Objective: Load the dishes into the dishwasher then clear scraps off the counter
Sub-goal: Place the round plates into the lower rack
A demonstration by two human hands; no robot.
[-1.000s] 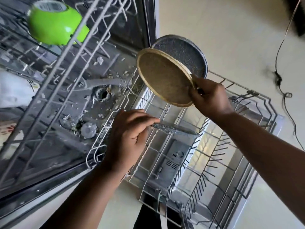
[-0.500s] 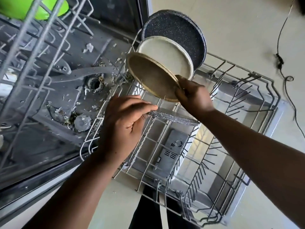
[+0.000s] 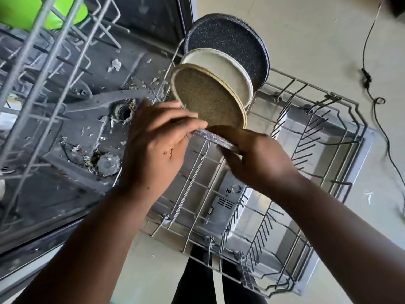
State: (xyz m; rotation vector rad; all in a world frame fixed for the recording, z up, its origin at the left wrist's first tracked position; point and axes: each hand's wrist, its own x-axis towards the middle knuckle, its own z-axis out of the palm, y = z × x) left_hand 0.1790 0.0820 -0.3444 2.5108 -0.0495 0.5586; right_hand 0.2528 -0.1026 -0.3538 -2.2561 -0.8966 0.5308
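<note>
At the far left, one bright green bowl [image 3: 41, 12] is sitting in the upper rack [image 3: 54, 69], which is hanging over the open tub; below it one spray arm [image 3: 105, 102] is lying across the tub floor [image 3: 72, 119] among many pale scraps, too small to count. The left hand [image 3: 157, 148] is reaching in over the near edge of the lower rack [image 3: 328, 137], its fingers [image 3: 186, 126] curling onto the left end of one thin speckled grey plate [image 3: 213, 140], probably to steady it while it is being passed or turned on edge for a slot. Just beyond that plate, three dishes are standing on edge in a row between the tines at the rack's far-left corner, presumably so water can be reaching both faces: a tan speckled plate [image 3: 208, 99] nearest, a cream plate [image 3: 221, 69] behind it, and a dark speckled plate [image 3: 228, 38] farthest back. The right hand [image 3: 258, 159] is closing its fingers around the right end of the same grey plate, so both hands are sharing it low over the rack. Right of the hands the rack's tine rows are standing unfilled, leaving room for this fourth plate. On the floor [image 3: 317, 36] at the far right, one black cable [image 3: 370, 82] is trailing.
</note>
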